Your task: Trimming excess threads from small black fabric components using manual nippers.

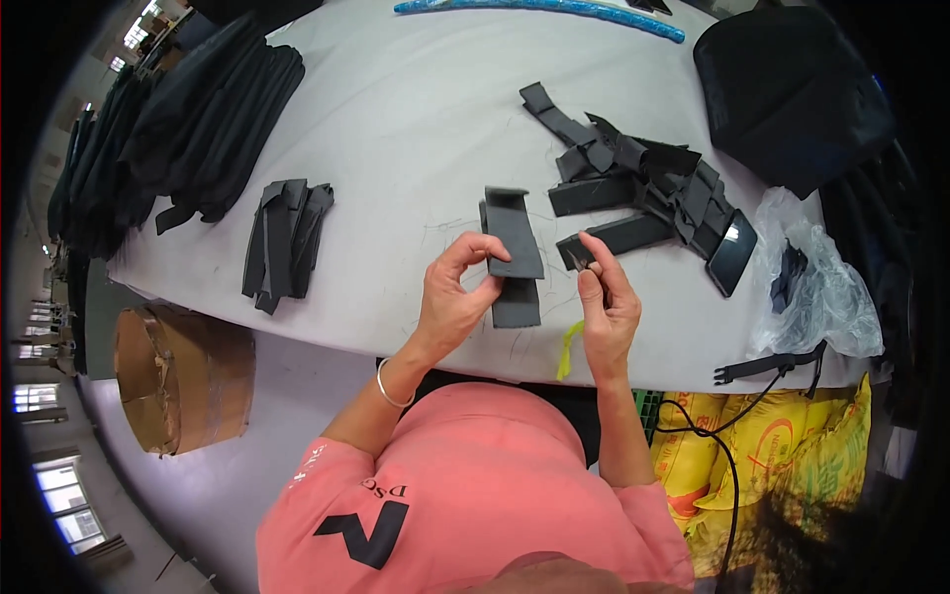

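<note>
My left hand [457, 297] pinches a folded black fabric strip [514, 238] between thumb and fingers, above the table. Just right of it, my right hand [609, 315] is closed with thumb and forefinger together. A small pointed tool [580, 261] shows at its fingertips, mostly hidden by the hand, so its exact kind is unclear. A yellow-green ribbon [566, 351] hangs beside the right palm. Beyond the right hand lies a loose heap of black fabric strips [618, 183]. A neater bundle of similar strips [286, 243] rests left of my left hand.
Around me are a white-covered table [396, 129], stacked black fabric pieces [213, 119], a black bag-like piece [792, 94], a phone [732, 254], a clear plastic bag [826, 287], a black buckle strap [757, 369], a blue wrapped roll [539, 6], a cardboard box [188, 376] and yellow sacks [762, 436].
</note>
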`<state>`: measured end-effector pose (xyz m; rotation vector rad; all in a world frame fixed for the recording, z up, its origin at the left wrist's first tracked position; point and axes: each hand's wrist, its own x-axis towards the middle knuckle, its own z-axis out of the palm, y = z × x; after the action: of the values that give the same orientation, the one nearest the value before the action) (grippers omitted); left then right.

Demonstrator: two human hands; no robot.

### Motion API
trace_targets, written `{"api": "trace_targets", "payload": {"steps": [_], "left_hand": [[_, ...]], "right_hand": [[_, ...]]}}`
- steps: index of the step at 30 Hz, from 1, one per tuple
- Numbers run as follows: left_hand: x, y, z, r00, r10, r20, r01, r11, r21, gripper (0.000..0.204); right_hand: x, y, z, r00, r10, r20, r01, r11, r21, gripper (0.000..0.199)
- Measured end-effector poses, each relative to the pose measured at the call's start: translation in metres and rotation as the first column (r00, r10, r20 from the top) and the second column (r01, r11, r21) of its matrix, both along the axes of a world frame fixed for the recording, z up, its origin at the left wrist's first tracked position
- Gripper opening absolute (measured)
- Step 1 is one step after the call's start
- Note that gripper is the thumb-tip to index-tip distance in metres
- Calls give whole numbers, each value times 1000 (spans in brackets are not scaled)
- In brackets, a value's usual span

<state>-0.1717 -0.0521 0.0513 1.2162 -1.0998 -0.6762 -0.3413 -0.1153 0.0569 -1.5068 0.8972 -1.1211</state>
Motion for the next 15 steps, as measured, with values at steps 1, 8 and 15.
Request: {"api": "trace_targets", "payload": {"steps": [1,8,15], "left_hand": [[2,0,-3,999,-3,-37,4,1000,31,21],[6,2,-26,995,11,-94,-6,999,54,19],[4,2,-30,999,46,-6,-46,998,37,20]], "right_hand": [[0,0,0,1000,1,-2,-1,1000,11,27],[-5,1,-4,977,141,-159,-157,983,-97,19],[2,6,-10,973,141,-185,-180,960,-213,14]]}}
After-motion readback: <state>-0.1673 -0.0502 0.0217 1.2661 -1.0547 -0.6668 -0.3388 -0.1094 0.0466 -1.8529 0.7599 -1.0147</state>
